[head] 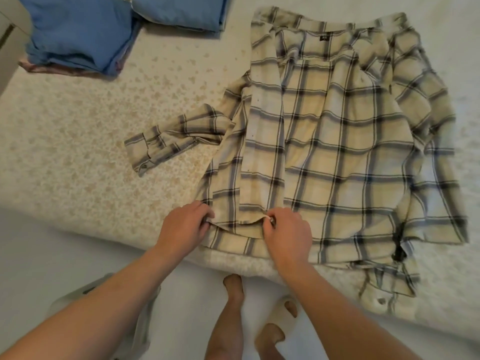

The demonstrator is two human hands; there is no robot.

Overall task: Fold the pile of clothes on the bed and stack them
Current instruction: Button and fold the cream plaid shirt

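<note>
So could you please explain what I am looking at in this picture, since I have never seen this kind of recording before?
There is no machine here. A person wears a camera on the head, so you look down at their own arms. On the bed lies a plaid shirt, spread out with one sleeve reaching sideways. The left hand and right hand each pinch the shirt's bottom edge, near the bed's edge. At the top left sit folded blue clothes, already stacked. Below are the person's feet on the floor.
</note>
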